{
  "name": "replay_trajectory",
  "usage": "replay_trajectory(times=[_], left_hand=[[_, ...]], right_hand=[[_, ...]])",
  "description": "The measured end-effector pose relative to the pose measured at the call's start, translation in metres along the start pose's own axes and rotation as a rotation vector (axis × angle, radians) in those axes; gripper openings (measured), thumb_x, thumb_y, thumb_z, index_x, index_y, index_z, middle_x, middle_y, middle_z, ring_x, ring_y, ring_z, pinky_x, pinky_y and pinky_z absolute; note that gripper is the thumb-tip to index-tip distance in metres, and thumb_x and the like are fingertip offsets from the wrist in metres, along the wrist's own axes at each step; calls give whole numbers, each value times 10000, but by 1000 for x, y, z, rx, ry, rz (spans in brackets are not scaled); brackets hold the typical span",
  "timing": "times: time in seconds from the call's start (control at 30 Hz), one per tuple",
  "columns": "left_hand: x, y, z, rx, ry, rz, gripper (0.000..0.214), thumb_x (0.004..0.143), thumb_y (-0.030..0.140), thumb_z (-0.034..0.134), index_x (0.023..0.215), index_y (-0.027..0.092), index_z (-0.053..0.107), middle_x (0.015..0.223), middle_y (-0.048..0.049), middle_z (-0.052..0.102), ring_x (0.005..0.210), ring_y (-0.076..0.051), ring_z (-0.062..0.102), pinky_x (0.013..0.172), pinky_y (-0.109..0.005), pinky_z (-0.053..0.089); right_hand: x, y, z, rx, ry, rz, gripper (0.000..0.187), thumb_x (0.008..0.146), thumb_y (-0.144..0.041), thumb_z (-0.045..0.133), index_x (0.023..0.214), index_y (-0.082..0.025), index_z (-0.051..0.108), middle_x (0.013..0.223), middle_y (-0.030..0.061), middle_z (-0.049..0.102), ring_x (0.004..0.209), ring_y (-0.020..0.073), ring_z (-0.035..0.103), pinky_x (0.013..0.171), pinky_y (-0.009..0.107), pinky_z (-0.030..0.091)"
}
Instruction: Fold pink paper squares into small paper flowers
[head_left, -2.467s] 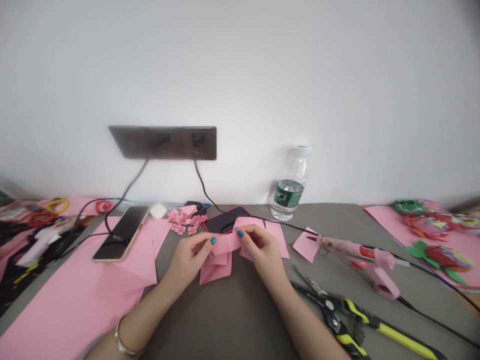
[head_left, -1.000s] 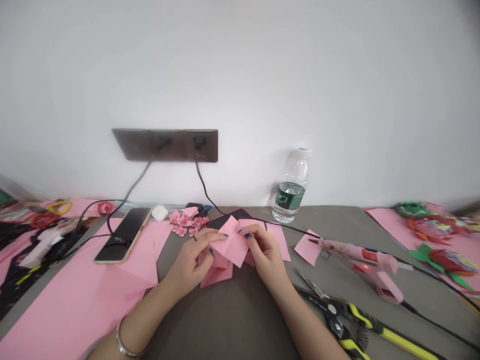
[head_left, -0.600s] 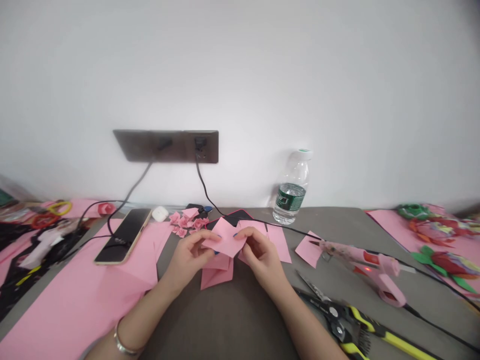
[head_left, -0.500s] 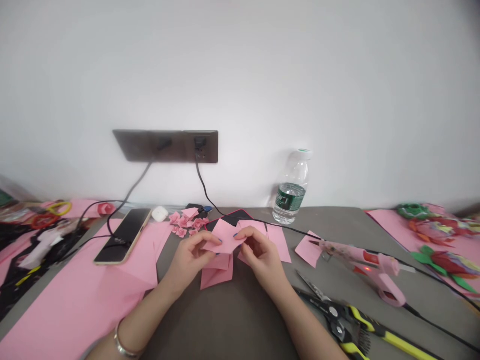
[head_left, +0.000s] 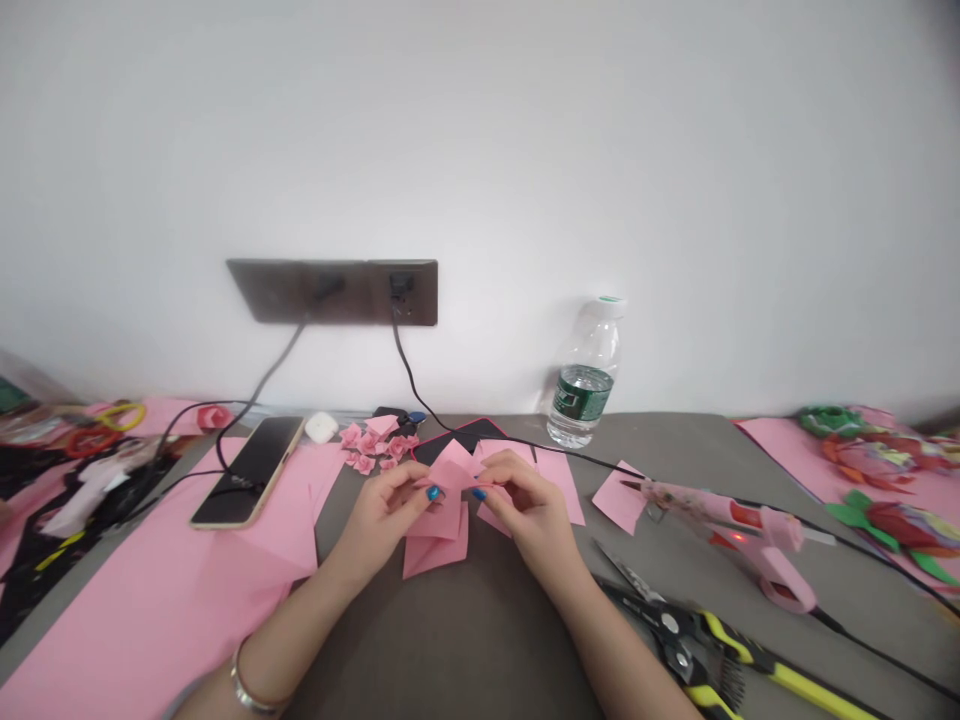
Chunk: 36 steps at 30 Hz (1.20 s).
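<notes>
**Fingers.** I read the left hand [head_left: 386, 525] and the right hand [head_left: 529, 518] as curled closed, both gripping a folded pink paper [head_left: 452, 472] between them, just above the table. The blue-nailed fingertips [head_left: 433, 493] of the left hand press on its near edge. The fingers cover the inner folds, so I cannot tell which layer each finger pinches.

**Change.** Against the frame just before, the paper is narrower, its peak points up, and the hands sit closer together.

**Surroundings.** Loose pink sheets [head_left: 435, 548] lie directly below the hands, over a black pad with a red edge [head_left: 442, 442]. Small pink paper flowers [head_left: 367, 447] sit just left of the pad, near a smartphone [head_left: 247, 470] resting on a large pink sheet [head_left: 150, 610]. To the right lie a pink glue gun [head_left: 757, 535] and yellow-handled snips [head_left: 675, 635], the latter cut off by the lower edge of the view. A water bottle [head_left: 585, 375] stands against the wall, well beyond the hands.
</notes>
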<state>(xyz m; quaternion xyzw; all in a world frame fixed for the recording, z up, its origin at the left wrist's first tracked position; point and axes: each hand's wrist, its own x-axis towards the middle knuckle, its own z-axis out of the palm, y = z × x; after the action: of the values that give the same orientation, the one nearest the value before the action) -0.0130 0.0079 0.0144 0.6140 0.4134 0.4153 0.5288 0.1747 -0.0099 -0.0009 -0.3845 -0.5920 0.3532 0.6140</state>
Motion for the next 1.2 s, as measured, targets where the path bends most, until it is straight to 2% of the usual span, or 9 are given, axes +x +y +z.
replay_trajectory(times=[0.17, 0.27, 0.4, 0.6, 0.7, 0.8, 0.97, 1.07, 1.2], left_hand=[[0, -1, -1, 44, 25, 76, 77, 738, 231, 681, 776, 164, 674, 791, -28, 669, 795, -188, 629, 730, -263, 514], [-1, -1, 0, 57, -16, 60, 76, 774, 227, 645, 794, 159, 671, 767, -16, 646, 742, -171, 621, 703, -258, 507], [-3, 1, 1, 52, -58, 38, 127, 839, 252, 603, 868, 155, 679, 723, -7, 635, 680, -156, 622, 688, -261, 511], [-5, 0, 4, 34, -97, 94, 178, 863, 238, 572, 933, 167, 719, 867, -51, 628, 764, -173, 618, 697, -282, 542], [-6, -2, 4, 30, -125, 105, 216, 850, 198, 551, 942, 177, 745, 981, -85, 601, 891, -209, 614, 715, -302, 562], [-7, -3, 4, 40, -120, 113, 245, 848, 169, 536, 961, 190, 753, 966, -80, 586, 873, -194, 610, 718, -299, 565], [-5, -2, 3, 16, 5, 222, 148, 820, 163, 594, 849, 182, 738, 949, -76, 615, 968, -208, 597, 765, -281, 542], [-4, 0, 4, 1, 64, 243, 109, 771, 126, 625, 780, 183, 717, 892, -54, 633, 924, -192, 612, 790, -277, 527], [-4, 1, 5, 3, 78, 185, 113, 755, 137, 623, 790, 185, 719, 879, -51, 643, 819, -183, 614, 678, -262, 530]], right_hand=[[-1, 2, 1, 62, 0, 76, 131, 823, -335, 700, 774, -216, 673, 796, 47, 624, 782, 205, 581, 680, 320, 470], [-3, 7, 3, 131, 28, 141, 126, 808, -325, 718, 858, -220, 668, 833, 39, 626, 772, 184, 589, 662, 295, 477], [-3, 11, 7, 324, 70, 217, 291, 763, -336, 765, 986, -254, 599, 798, -6, 630, 723, 157, 612, 664, 278, 497], [-3, 9, 9, 381, 18, 379, 264, 717, -393, 792, 743, -191, 625, 721, 12, 637, 689, 167, 615, 682, 296, 505], [-4, 8, 8, 350, 20, 372, 242, 734, -397, 777, 725, -189, 654, 723, 17, 645, 696, 165, 606, 669, 282, 494], [-3, 7, 8, 309, 47, 349, 240, 735, -406, 771, 713, -196, 657, 713, 15, 643, 687, 169, 604, 651, 283, 494], [-4, 10, 7, 281, 55, 338, 252, 725, -412, 775, 715, -192, 651, 698, 14, 638, 671, 172, 605, 642, 293, 502], [-5, 13, 8, 287, 55, 322, 236, 720, -389, 783, 739, -195, 651, 707, 10, 638, 667, 164, 604, 625, 277, 489], [-5, 13, 10, 286, 52, 294, 238, 717, -393, 783, 746, -200, 648, 720, 5, 630, 672, 159, 598, 638, 280, 491]])
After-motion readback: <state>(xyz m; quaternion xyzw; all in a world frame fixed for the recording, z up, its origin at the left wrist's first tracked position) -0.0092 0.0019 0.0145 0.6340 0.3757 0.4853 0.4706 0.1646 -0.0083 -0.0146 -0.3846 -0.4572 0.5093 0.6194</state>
